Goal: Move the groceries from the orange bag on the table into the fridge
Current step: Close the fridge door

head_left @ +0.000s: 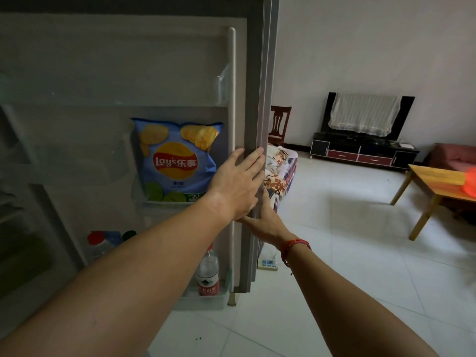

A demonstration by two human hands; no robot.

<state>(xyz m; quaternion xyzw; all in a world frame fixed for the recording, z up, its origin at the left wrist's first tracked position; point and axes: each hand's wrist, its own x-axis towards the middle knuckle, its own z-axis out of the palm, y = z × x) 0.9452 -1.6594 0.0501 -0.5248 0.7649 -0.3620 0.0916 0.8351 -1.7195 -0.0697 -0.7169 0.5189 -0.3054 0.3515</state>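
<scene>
On the fridge door (253, 73) edge, left hand (237, 181) presses, fingers (251, 157) straight; right hand (265, 220) grips below.

The bright orange bag (472, 182) on the light wooden table (435, 182) is running off the right edge; the grey fridge door (260, 119) is hiding the fingers of the right hand (266, 221).
</scene>
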